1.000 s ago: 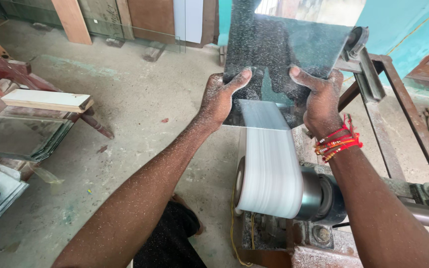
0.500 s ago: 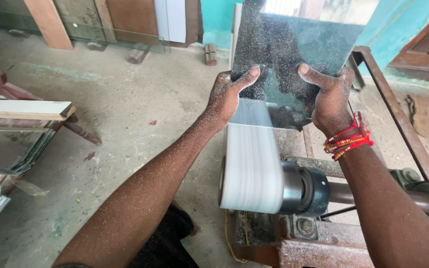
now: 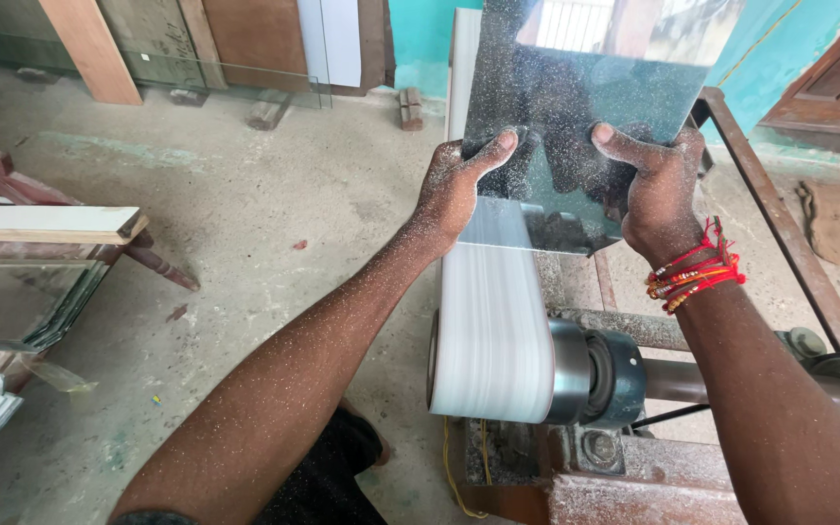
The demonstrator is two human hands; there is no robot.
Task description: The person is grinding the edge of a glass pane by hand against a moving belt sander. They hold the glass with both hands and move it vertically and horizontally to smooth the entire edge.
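Both hands grip one glass pane: the left hand [image 3: 454,190] clamps its left edge with the thumb laid across the face and the fingers behind, and the right hand [image 3: 655,190] clamps the right edge the same way, thumb pointing inward. Two forearms stretch out from the bottom of the view, dusted with fine white specks, and the right wrist carries a bunch of red and orange thread bands [image 3: 692,275]. The one glass pane [image 3: 585,107] is dark, reflective and speckled with white grit; it stands tilted, its lower edge resting on the single white sanding belt [image 3: 493,321] near the belt's far end. That belt runs over one metal roller [image 3: 576,372] at the near end of the machine, whose rusty frame [image 3: 780,233] runs along the right side. On the concrete floor [image 3: 245,224] to the left lie one pale wooden board [image 3: 51,224] and a stack of glass sheets [image 3: 12,301].
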